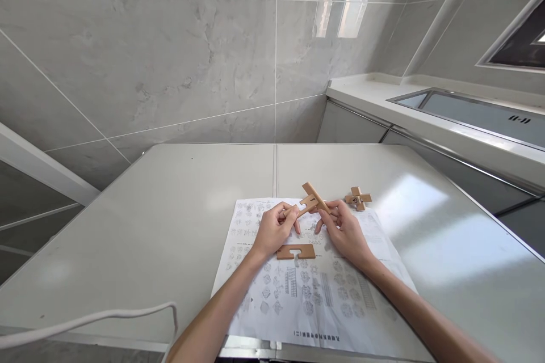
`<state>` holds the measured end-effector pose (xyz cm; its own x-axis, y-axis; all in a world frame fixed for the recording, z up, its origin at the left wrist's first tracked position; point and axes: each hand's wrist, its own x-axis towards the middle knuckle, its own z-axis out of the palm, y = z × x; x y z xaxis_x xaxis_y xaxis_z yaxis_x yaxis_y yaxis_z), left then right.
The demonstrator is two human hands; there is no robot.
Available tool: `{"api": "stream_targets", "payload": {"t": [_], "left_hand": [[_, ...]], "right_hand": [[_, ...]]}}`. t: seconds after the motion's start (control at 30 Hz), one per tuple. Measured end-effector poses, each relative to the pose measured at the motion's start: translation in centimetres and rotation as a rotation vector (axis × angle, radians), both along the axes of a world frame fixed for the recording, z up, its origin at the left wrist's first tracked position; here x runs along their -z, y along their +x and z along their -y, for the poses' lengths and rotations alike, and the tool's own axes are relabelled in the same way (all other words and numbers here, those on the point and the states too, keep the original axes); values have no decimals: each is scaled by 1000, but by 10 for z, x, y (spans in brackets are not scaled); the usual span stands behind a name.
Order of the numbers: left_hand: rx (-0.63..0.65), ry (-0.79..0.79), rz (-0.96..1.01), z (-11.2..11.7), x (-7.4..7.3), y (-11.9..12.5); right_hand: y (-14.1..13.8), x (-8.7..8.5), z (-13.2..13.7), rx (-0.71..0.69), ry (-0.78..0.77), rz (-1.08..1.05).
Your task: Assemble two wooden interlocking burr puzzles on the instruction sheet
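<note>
My left hand point(275, 229) is closed round one end of a flat notched wooden puzzle piece point(303, 205). A second wooden piece point(315, 197), crossed against the first, is pinched by my right hand point(344, 228). Both are held just above a printed instruction sheet point(315, 295) full of small diagrams. A third flat wooden piece point(296, 251) with a slot lies on the sheet between my wrists. An assembled small wooden cross point(358, 198) rests on the table just beyond my right hand.
The grey table point(170, 221) stands against a tiled wall. A white cable point(106, 317) loops over its near left edge. A white counter with a steel sink point(481, 113) runs along the right.
</note>
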<state>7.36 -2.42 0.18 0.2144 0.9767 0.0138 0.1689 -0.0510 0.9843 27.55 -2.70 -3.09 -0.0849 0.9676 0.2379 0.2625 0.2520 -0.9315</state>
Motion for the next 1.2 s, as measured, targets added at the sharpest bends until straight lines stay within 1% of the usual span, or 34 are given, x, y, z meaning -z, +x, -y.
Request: {"api": "stream_targets", "payload": {"t": [0.17, 0.33, 0.5, 0.7, 0.9, 1.03, 1.2], "left_hand": [[-25, 10, -13, 0, 1, 0], [-21, 3, -16, 0, 2, 1], [-22, -1, -9, 0, 3, 1], [-38, -2, 14, 0, 1, 2], [-18, -15, 50, 3, 1, 7], [-6, -15, 57, 3, 1, 8], [89, -40, 72, 4, 1, 9]], "right_hand": [[2, 2, 2, 16, 33, 68], [6, 4, 4, 23, 49, 198], [8, 3, 5, 22, 92, 256], [12, 8, 5, 7, 164, 339], [8, 9, 6, 12, 201, 356], [4, 8, 8, 8, 182, 320], [2, 7, 8, 106, 149, 258]]}}
